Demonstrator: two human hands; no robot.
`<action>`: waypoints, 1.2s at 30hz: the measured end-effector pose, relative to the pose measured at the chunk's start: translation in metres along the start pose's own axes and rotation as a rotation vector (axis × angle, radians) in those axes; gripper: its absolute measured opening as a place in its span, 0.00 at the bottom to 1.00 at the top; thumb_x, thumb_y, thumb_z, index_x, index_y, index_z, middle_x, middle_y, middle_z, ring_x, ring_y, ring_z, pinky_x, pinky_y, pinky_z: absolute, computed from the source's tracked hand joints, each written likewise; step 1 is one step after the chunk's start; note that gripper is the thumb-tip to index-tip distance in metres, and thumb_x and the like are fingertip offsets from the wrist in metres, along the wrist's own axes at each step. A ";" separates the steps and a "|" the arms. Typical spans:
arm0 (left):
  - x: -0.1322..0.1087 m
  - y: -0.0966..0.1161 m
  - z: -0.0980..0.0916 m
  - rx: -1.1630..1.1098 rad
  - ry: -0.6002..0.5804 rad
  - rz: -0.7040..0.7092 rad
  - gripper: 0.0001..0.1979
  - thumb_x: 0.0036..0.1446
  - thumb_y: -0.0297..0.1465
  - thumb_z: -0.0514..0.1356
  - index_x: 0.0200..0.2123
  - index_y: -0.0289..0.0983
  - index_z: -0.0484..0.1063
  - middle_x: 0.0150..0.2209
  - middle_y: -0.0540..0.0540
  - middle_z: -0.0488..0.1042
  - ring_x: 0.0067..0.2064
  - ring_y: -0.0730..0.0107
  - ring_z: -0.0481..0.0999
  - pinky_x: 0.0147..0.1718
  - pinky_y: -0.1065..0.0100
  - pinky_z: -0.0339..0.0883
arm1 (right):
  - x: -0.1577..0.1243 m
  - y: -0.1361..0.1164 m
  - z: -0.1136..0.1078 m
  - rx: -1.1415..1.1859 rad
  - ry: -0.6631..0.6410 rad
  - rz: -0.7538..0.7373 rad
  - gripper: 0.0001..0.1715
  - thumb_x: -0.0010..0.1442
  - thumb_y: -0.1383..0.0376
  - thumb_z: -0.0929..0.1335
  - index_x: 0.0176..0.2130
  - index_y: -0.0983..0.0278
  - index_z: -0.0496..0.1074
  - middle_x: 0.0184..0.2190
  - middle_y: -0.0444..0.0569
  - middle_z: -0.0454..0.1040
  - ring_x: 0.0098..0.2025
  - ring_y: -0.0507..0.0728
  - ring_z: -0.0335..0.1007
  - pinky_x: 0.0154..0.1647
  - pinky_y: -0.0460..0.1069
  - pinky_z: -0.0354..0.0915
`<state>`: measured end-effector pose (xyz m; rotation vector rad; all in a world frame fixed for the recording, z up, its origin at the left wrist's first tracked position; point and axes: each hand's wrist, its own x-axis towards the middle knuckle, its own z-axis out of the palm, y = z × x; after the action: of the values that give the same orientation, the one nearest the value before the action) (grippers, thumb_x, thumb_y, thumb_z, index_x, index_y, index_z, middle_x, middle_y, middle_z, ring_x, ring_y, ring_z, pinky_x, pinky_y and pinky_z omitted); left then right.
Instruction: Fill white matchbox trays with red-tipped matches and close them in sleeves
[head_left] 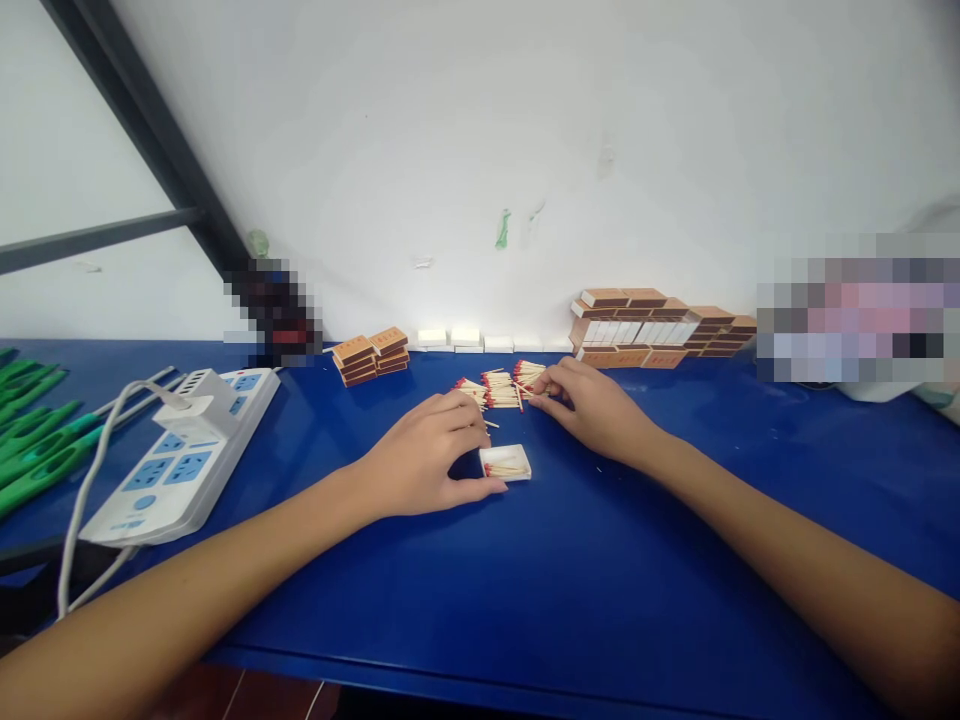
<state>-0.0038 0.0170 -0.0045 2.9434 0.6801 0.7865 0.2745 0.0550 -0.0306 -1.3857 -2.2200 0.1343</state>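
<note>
A white matchbox tray (517, 453) with a few red-tipped matches lying in it rests on the blue table. My left hand (427, 450) grips its left end between thumb and fingers. Just behind the tray lies a loose pile of matches (498, 388), many with red heads. At the pile's right side my right hand (592, 405) has its thumb and fingers pinched together on matches; how many is hidden by the fingers.
Matchboxes (371, 355) are stacked at the back left, with a longer matchbox stack (652, 330) at the back right. White trays (465, 340) line the wall. A power strip (180, 460) with a cable and green-handled tools (45, 450) lie left on the table (540, 600).
</note>
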 end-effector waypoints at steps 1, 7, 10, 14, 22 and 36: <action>0.000 0.000 0.000 0.002 0.000 -0.001 0.20 0.63 0.47 0.66 0.42 0.35 0.78 0.42 0.40 0.79 0.47 0.56 0.77 0.49 0.54 0.73 | 0.001 0.001 0.000 0.001 -0.005 0.001 0.08 0.68 0.60 0.69 0.38 0.61 0.72 0.37 0.50 0.72 0.39 0.59 0.70 0.39 0.52 0.64; 0.000 0.000 0.000 -0.003 -0.011 0.001 0.20 0.63 0.47 0.66 0.42 0.35 0.78 0.42 0.41 0.79 0.47 0.56 0.77 0.50 0.55 0.73 | 0.002 0.004 0.000 0.008 -0.043 -0.018 0.08 0.69 0.60 0.68 0.38 0.62 0.71 0.38 0.51 0.72 0.39 0.59 0.69 0.40 0.52 0.64; 0.000 -0.001 0.000 -0.006 -0.006 0.004 0.20 0.63 0.47 0.66 0.42 0.34 0.78 0.42 0.41 0.78 0.47 0.57 0.77 0.51 0.55 0.73 | 0.002 0.003 0.000 -0.003 -0.059 -0.012 0.07 0.69 0.61 0.67 0.38 0.62 0.70 0.38 0.51 0.71 0.39 0.59 0.69 0.40 0.52 0.64; 0.000 -0.001 0.000 -0.015 0.018 0.020 0.19 0.64 0.46 0.66 0.43 0.35 0.78 0.41 0.41 0.79 0.47 0.58 0.77 0.52 0.55 0.73 | 0.001 0.003 0.001 -0.071 -0.081 -0.018 0.09 0.71 0.61 0.65 0.37 0.62 0.69 0.39 0.52 0.71 0.38 0.59 0.69 0.40 0.53 0.64; -0.001 -0.003 0.000 0.019 -0.007 -0.029 0.19 0.64 0.47 0.66 0.41 0.35 0.79 0.41 0.41 0.78 0.47 0.56 0.75 0.49 0.55 0.72 | -0.006 -0.010 -0.025 0.010 -0.068 -0.071 0.10 0.71 0.60 0.62 0.38 0.61 0.68 0.39 0.53 0.72 0.38 0.60 0.69 0.41 0.54 0.65; 0.002 0.000 -0.001 -0.023 -0.021 -0.008 0.18 0.64 0.46 0.66 0.41 0.35 0.78 0.43 0.41 0.79 0.47 0.58 0.76 0.51 0.55 0.72 | -0.033 -0.075 -0.019 0.166 -0.289 -0.150 0.07 0.72 0.66 0.65 0.38 0.60 0.69 0.41 0.50 0.75 0.39 0.57 0.72 0.37 0.51 0.66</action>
<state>-0.0029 0.0176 -0.0032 2.9220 0.6758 0.7564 0.2343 -0.0124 -0.0001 -1.1659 -2.4733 0.4811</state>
